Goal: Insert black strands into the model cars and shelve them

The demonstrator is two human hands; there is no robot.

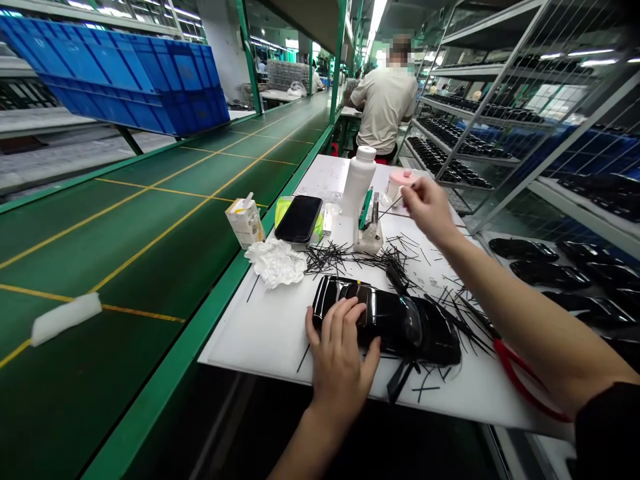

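A glossy black model car body [387,320] lies on the white work surface [260,347], its two doors swung outward. My left hand [343,340] is over one end of it, fingers across the top and thumb along the near side, holding it. Beyond the car, my right hand [427,207] is closed in a pinch on a thin dark rod [390,209]. The rod slants down to a small clear holder [369,237], where a green pen-like tool [366,208] also stands. The rod's tip is too small to make out.
Thin black strips [330,259] lie scattered around the car. Nearby are crumpled white tissue [277,262], a phone [300,219], a drink carton [245,223], a white bottle [359,177] and red-handled scissors [525,380]. A green conveyor [165,233] runs left; racks stand right.
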